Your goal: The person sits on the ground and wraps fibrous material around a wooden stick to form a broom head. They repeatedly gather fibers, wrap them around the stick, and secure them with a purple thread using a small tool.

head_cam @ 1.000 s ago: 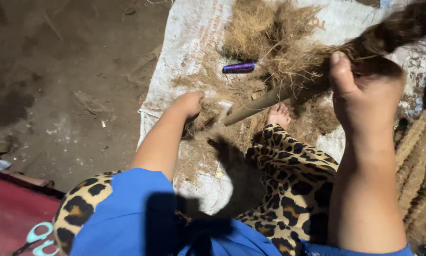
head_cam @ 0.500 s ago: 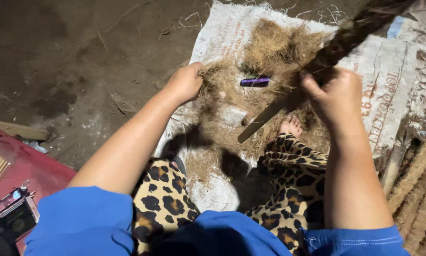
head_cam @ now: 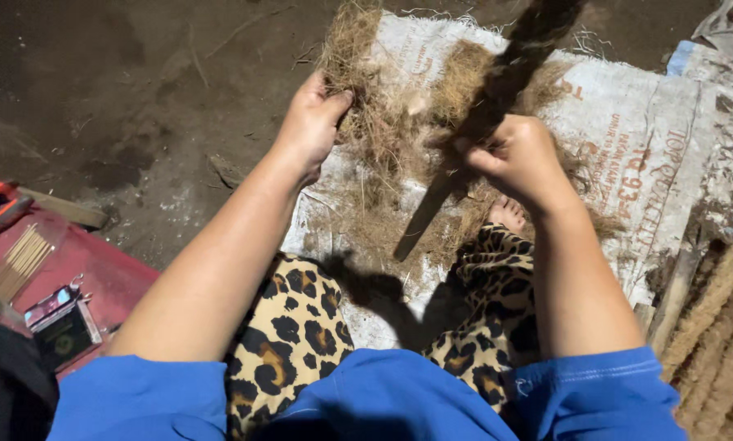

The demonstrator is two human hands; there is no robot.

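Ground: dark packed earth floor (head_cam: 122, 106), with a white woven sack (head_cam: 644, 139) spread over it as the work surface
Person: seated above the sack in a blue top and leopard-print trousers, 1 bare foot (head_cam: 507, 214) resting on the sack just below the hands
Fibre pile: loose brown coir fibre (head_cam: 383, 122) heaped on the upper part of the sack
Stick: a long stick wrapped in dark fibre (head_cam: 505, 77) slants from top right down toward the foot, its bare end over the sack
Finished rope: thick twisted coils (head_cam: 717, 327) lie at the right edge
Left hand: left hand (head_cam: 313, 122) closed on a tuft at the edge of the fibre pile
Right hand: right hand (head_cam: 521, 159) clenched round the stick at its middle
Doing it well: judged from the grips, pull an even tuft, keep the stick steady and feed the fibre close to the wrapped part
Side items: red mat (head_cam: 97, 269) at left with thin sticks (head_cam: 19, 261) and a small box (head_cam: 60, 327)
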